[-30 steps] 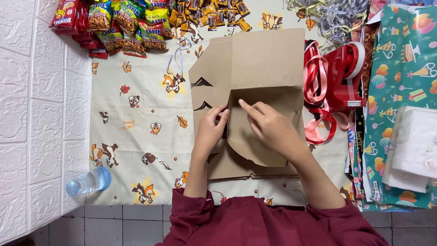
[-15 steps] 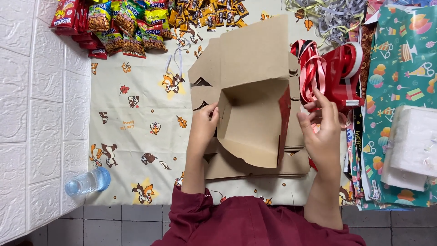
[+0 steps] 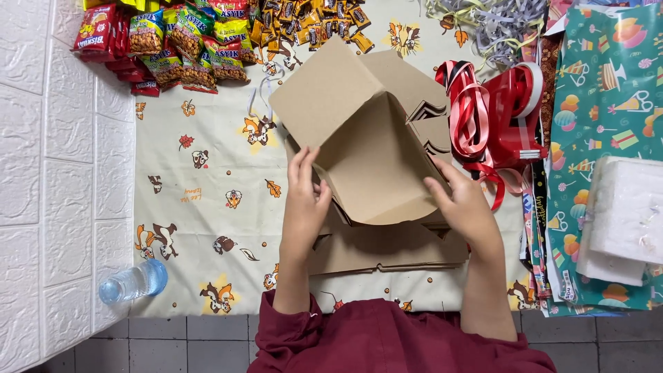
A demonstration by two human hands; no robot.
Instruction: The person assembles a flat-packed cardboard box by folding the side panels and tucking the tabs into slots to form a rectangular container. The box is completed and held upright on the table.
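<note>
We hold a half-folded brown cardboard box (image 3: 373, 148) above the middle of the cartoon-printed cloth (image 3: 200, 186) that covers the floor. Our left hand (image 3: 304, 200) is clamped on the box's left wall, thumb outside and fingers curled over the edge into the hollow. Our right hand (image 3: 464, 204) grips the right wall near its lower corner, fingers closed on the board. The lid flap stands tilted up and away from us, on the far side of the box.

A stack of flat cardboard blanks (image 3: 387, 249) lies directly under the box, nearer to us. Right of the box sits a red ribbon spool (image 3: 507, 114) with loose loops. Beyond the box lie snack packets (image 3: 179, 41) and wrapped candies (image 3: 311, 24). A water bottle (image 3: 131, 282) lies well to the left of the box, by the white wall.

We judge the box light and fairly stiff, yet easy to crease or crush; its walls spring open, so holding opposite walls near the fold lines seems best.
</note>
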